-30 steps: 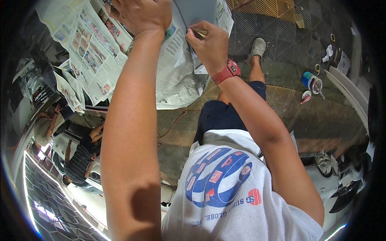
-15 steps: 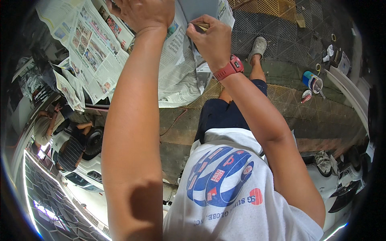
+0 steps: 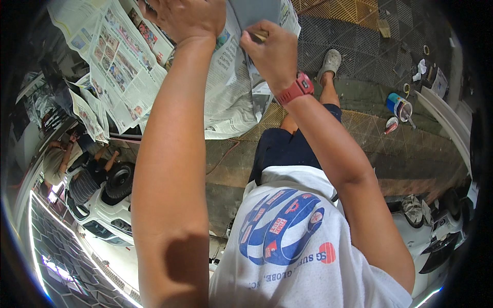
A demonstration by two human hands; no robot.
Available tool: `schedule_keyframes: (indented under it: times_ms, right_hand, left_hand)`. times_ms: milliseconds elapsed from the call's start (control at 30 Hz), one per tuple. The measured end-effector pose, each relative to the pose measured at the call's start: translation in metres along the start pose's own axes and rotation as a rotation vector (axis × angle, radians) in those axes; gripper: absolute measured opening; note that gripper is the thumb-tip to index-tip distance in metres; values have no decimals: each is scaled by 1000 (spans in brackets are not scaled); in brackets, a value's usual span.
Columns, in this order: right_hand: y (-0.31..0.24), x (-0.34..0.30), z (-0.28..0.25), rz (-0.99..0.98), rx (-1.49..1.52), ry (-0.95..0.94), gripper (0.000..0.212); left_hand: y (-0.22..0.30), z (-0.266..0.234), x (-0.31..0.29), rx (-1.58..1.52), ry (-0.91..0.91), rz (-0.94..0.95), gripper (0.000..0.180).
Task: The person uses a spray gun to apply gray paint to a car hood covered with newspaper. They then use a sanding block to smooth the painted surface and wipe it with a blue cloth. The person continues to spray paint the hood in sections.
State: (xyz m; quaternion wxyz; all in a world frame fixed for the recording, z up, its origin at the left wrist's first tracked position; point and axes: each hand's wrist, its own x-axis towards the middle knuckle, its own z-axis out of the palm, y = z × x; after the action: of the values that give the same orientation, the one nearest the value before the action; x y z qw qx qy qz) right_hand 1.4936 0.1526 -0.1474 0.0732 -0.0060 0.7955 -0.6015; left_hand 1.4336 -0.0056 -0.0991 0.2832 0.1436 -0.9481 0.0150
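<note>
My left hand (image 3: 189, 19) is at the top edge, over printed newspaper sheets (image 3: 123, 66). Its fingers are partly cut off by the frame; those that show look spread, with nothing seen in them. My right hand (image 3: 272, 51), a red watch on its wrist, is closed in a pinch around a small tan-yellow piece (image 3: 261, 35) whose kind I cannot make out. That hand is beside a smooth grey surface (image 3: 255, 14) bordered by newspaper. A loose newspaper sheet (image 3: 226, 97) hangs in folds below, between my forearms.
On the dark floor matting at the right are a blue can (image 3: 395, 102), a small round lid-like piece (image 3: 391, 124), tape rolls (image 3: 425, 50) and crumpled white paper (image 3: 421, 68). Two people (image 3: 84, 179) are by a white vehicle (image 3: 110, 218) at the left. A curved white panel (image 3: 447, 120) edges the right.
Both my hands have shifted very slightly, the right one a little down and right. Its pinch on the tan-yellow piece stays. At the left, a person by the white vehicle has moved.
</note>
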Motion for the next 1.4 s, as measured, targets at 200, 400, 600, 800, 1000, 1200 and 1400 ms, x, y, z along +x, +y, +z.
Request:
schedule_keyframes:
  times_ms: [200, 400, 600, 800, 1000, 1200, 1400]
  right_hand:
    - [11, -3, 5, -60, -13, 47, 16]
    - [31, -37, 0, 58, -37, -24, 16]
    - [27, -29, 1, 67, 26, 5, 17]
    - [22, -25, 3, 55, -60, 13, 18]
    - [20, -18, 3, 29, 76, 39, 17]
    - [22, -21, 1, -5, 13, 23, 17]
    - [23, -22, 0, 38, -23, -32, 20]
  left_hand:
    - [0, 1, -1, 7, 1, -18, 63]
    - [3, -3, 0, -8, -29, -35, 63]
    - [2, -2, -1, -14, -35, -15, 63]
    - [-1, 1, -2, 43, -7, -4, 65]
    - [0, 1, -2, -26, -19, -24, 65]
    - [-2, 3, -2, 17, -18, -11, 65]
    - [-1, 2, -1, 52, 1, 2, 64]
